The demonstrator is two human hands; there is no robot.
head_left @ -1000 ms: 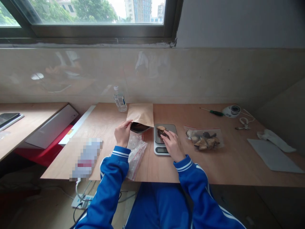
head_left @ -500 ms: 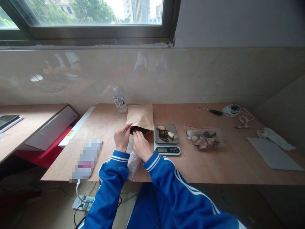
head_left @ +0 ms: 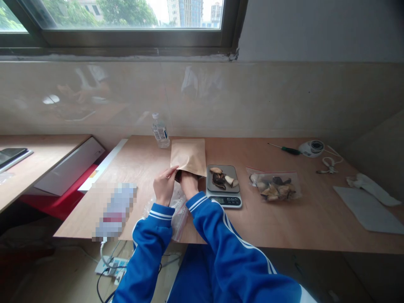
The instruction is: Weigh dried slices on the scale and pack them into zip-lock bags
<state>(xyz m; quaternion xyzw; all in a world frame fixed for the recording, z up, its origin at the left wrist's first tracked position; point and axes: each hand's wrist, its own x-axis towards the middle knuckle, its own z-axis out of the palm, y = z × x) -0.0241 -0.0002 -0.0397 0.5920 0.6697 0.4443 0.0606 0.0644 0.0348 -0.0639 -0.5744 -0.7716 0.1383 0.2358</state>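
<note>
A brown kraft paper bag lies on the table with its mouth toward me. My left hand pinches the left edge of that mouth. Deep inside the bag is my right hand, its fingers hidden, so what they do cannot be seen. Just right of the bag stands a small kitchen scale, bearing several pieces of dried mushroom. A clear zip bag of more dried mushroom pieces lies farther right. Under my wrists rests another clear plastic bag, crumpled.
A water bottle stands behind, near the wall. At the back right lie a screwdriver and a white camera with its cable. A grey sheet and white cloth are far right. A blurred-out phone-like object lies left.
My right hand has pushed from the mouth of the paper bag deeper inside, hiding its fingers. My left hand stays at the bag's edge. The view has shifted slightly.
</note>
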